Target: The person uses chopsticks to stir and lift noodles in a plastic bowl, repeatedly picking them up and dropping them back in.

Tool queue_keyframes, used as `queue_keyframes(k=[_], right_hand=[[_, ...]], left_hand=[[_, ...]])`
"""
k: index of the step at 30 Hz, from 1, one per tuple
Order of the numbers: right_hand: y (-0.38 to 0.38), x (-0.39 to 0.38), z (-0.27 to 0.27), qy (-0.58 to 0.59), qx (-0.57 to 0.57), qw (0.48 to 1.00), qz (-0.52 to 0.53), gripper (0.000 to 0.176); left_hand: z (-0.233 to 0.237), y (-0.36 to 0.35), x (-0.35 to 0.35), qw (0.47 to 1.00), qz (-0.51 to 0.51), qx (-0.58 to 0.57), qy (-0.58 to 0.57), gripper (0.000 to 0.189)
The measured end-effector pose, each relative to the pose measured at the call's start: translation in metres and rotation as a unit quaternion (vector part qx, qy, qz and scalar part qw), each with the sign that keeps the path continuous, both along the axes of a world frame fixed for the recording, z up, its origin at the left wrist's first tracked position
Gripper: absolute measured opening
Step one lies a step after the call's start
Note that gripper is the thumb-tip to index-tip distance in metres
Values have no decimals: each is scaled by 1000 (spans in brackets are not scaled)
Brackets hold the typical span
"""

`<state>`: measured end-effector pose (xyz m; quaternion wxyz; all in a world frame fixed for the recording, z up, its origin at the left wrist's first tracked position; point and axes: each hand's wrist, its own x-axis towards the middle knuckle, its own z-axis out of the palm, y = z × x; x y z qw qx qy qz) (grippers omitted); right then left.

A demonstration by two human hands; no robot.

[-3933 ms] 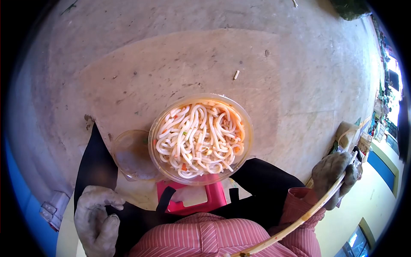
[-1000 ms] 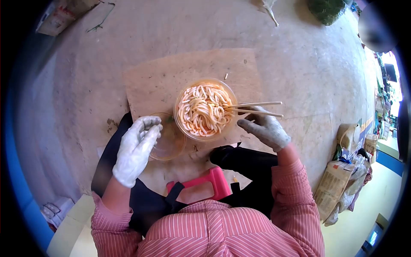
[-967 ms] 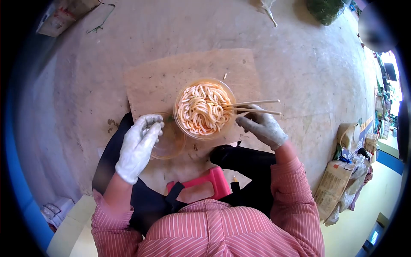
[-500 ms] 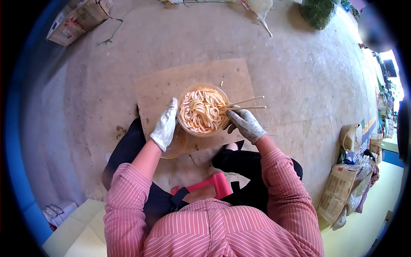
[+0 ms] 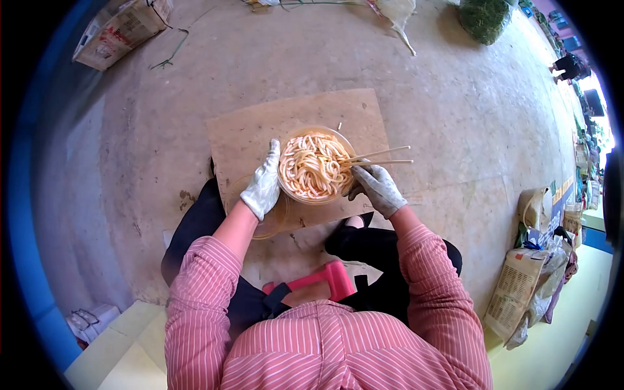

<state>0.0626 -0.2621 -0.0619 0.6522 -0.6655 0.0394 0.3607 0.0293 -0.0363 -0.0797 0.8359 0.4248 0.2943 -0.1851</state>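
A person in a pink striped shirt sits low on a red stool (image 5: 323, 281), knees in dark trousers spread to either side. Both hands wear pale work gloves. The left hand (image 5: 262, 184) lies flat with fingers stretched out against the left wall of a clear plastic bowl (image 5: 286, 190), pressing on it rather than curling round it. Under that wrist a clear lid (image 5: 273, 223) rests just beside the bowl. The right hand (image 5: 379, 189) is closed around a pair of chopsticks (image 5: 383, 157), whose tips reach into the thick white noodles (image 5: 314, 165) filling the bowl, while the free ends point off to the right. The bowl sits on a sheet of brown cardboard (image 5: 257, 127) laid on the concrete floor (image 5: 455, 110). Further off, a cardboard box (image 5: 120, 29) lies at the far left and a heap of greens (image 5: 484, 16) at the far right.
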Motion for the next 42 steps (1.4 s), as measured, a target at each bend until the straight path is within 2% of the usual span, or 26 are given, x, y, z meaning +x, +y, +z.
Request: queue_keyframes(k=[6,11,14,16,28,31,37,42], right_hand=[[-2,-1,-6,-8,33,999,-10,31],[3,0,-3,-2,17,1000,-13,31],[5,0,2,-12,-2,1000,-11,30],[6,5,8,-25,-20,999,-6,30],[4,5,66,-86,0,996,14,30],[3,5,75,-91,4,996,20,30],[10,-1,103,-110,4,993,46,29],[11,-7,114,-97,24,993,66,30]], left_hand=[[3,3,4,1000,-8,-17,-2,63],[5,2,9,999,16,-28,25,65],[0,3,9,999,-4,-40,10,67],[-4,3,9,995,-8,-102,-8,67],[29,-5,-7,967,5,-248,-58,61],[46,-5,-15,971,1,-227,-79,62],[69,-1,-29,958,-8,-270,-95,60],[75,1,-41,964,55,-241,-99,55]])
